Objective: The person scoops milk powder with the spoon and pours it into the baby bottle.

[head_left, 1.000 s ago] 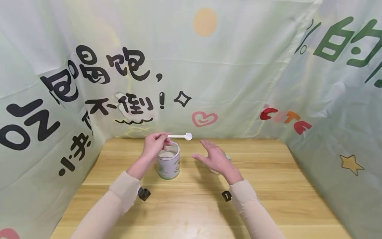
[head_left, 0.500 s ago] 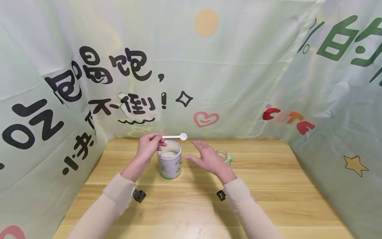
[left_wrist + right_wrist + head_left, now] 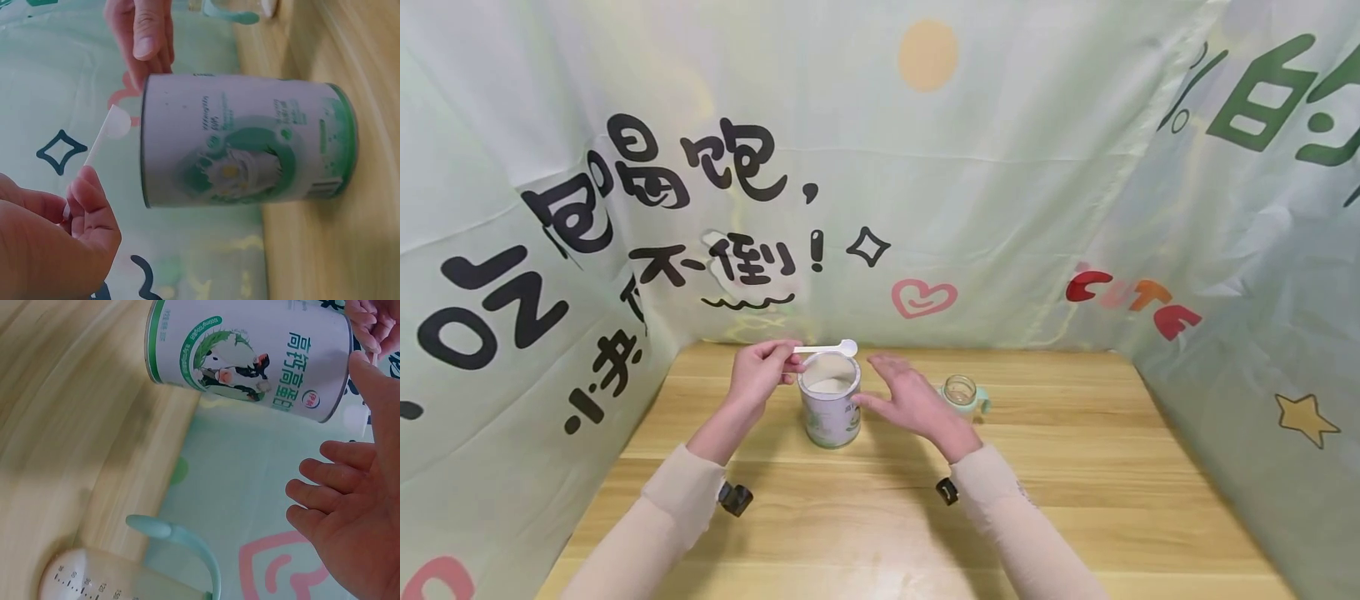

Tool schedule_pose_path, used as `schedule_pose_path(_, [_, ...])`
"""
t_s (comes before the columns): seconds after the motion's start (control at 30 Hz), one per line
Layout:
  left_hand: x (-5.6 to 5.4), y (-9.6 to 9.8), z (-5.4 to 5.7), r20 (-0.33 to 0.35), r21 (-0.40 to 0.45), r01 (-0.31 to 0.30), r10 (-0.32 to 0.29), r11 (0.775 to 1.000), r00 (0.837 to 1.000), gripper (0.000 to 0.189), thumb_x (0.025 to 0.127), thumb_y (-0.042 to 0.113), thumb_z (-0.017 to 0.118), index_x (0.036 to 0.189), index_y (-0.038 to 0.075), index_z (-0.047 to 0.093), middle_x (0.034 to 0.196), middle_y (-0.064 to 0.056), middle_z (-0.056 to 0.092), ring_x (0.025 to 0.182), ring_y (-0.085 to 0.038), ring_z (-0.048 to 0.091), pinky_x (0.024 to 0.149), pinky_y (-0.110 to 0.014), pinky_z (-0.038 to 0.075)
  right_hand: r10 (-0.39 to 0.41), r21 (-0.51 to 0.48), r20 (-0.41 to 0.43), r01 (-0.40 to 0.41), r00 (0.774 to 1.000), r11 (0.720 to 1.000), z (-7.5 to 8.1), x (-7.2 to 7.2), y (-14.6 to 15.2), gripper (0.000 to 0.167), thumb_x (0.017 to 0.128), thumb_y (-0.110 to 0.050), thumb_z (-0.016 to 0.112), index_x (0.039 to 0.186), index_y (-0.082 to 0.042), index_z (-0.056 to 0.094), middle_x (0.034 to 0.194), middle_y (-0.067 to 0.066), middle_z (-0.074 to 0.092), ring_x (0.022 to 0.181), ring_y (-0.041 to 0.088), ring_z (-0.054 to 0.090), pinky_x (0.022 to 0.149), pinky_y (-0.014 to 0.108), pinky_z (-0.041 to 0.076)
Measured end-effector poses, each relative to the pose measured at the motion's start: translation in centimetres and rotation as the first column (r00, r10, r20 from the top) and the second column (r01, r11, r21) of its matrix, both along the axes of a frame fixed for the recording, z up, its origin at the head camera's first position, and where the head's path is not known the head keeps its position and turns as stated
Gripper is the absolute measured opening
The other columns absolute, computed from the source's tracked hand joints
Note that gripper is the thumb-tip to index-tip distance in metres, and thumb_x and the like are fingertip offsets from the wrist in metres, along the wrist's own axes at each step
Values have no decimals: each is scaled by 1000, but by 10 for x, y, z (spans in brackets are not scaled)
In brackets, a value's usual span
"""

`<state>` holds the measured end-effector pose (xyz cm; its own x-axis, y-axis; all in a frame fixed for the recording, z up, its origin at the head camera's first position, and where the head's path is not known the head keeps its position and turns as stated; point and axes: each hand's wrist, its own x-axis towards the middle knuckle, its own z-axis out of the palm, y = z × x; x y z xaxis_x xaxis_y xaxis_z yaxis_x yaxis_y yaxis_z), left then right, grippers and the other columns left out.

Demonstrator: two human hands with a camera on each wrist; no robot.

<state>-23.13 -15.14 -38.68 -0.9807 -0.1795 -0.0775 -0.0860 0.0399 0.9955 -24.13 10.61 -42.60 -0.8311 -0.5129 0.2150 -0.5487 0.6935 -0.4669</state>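
Note:
My left hand (image 3: pixel 756 375) pinches the handle of a white measuring scoop (image 3: pixel 847 347), level just above the rim of an open milk powder can (image 3: pixel 832 421). Pale powder (image 3: pixel 831 385) lies inside the can. In the left wrist view the scoop (image 3: pixel 117 123) extends from the fingertips beside the can's mouth; its contents cannot be made out. My right hand (image 3: pixel 913 400) holds nothing, its fingers extended, the thumb close to the can's right rim. In the right wrist view its palm and spread fingers (image 3: pixel 319 509) show near the can (image 3: pixel 250 359).
A lidless baby bottle (image 3: pixel 959 392) with a pale green handle stands on the wooden table (image 3: pixel 880 517), right of the can and behind the right hand. Printed fabric (image 3: pixel 1000 208) encloses the table's back and sides.
My left hand has drawn the scoop left, bringing its bowl over the can's rim. My right hand has moved left toward the can, uncovering the bottle. The view has shifted slightly left.

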Motion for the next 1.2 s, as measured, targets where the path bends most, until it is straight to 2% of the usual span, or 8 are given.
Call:
schedule_pose_path(0.2, [5, -8, -5, 12, -23, 1, -1, 1000, 1000, 30, 107, 10, 55, 127, -7, 69, 84, 0, 71, 74, -6, 73, 63, -18, 56, 14, -4, 4, -14, 1000, 1000, -2, -1, -6, 85, 98, -56, 68, 158, 0, 44, 161, 23, 48, 153, 40, 42, 127, 53, 35])
schedule_pose_path(0.47, [8, -13, -7, 23, -33, -9, 10, 999, 1000, 28, 107, 12, 57, 125, -5, 71, 83, 2, 70, 75, -6, 73, 65, -18, 57, 15, -21, -13, -15, 1000, 1000, -3, 1, -13, 78, 99, -52, 70, 156, -5, 48, 158, 21, 52, 151, 41, 45, 125, 55, 37])
schedule_pose_path(0.63, [10, -15, -7, 22, -42, 4, -3, 999, 1000, 30, 107, 12, 57, 127, -6, 69, 82, 4, 70, 75, -5, 72, 65, -18, 57, 18, -33, -13, -18, 1000, 999, -4, 1, -15, 77, 100, -52, 69, 157, -5, 47, 158, 23, 51, 150, 42, 45, 125, 57, 36])
schedule_pose_path(0.77, [11, -15, -10, -1, -80, 27, -27, 996, 1000, 30, 107, 13, 58, 125, -7, 71, 86, -2, 72, 75, -5, 71, 64, -19, 57, 19, -36, -14, -19, 1000, 999, -5, 0, -16, 77, 100, -52, 68, 157, -5, 47, 158, 23, 51, 150, 42, 45, 125, 57, 36])
schedule_pose_path(0.87, [10, -14, -13, -28, -146, 41, -45, 988, 999, 28, 106, 13, 59, 121, -7, 73, 89, -8, 76, 75, -7, 70, 64, -19, 56, 15, -35, -14, -16, 1000, 999, -6, 0, -17, 77, 100, -52, 68, 157, -5, 47, 158, 22, 52, 150, 41, 46, 125, 56, 37])
schedule_pose_path(1.0, [10, -13, -16, -79, -295, 44, -70, 955, 994, 27, 103, 12, 59, 116, -6, 76, 88, -13, 76, 74, -10, 67, 61, -19, 55, 12, -35, -8, -13, 1000, 999, -6, 0, -19, 79, 99, -53, 68, 158, -5, 46, 158, 21, 51, 150, 40, 46, 125, 55, 38])
schedule_pose_path(1.13, [12, -10, -18, -140, -469, 25, -103, 883, 985, 26, 101, 13, 60, 113, 0, 79, 91, -18, 76, 75, -13, 64, 61, -21, 52, 13, -47, -9, -14, 1000, 999, -6, 0, -19, 79, 99, -53, 69, 158, -6, 46, 158, 21, 52, 149, 40, 47, 124, 55, 39])
schedule_pose_path(1.2, [13, -9, -19, -171, -536, 12, -123, 844, 978, 26, 101, 14, 60, 113, 2, 80, 94, -16, 77, 78, -16, 64, 64, -24, 51, 17, -51, -11, -18, 1000, 999, -7, 0, -19, 79, 99, -53, 69, 158, -6, 46, 158, 20, 53, 149, 40, 48, 124, 55, 39])
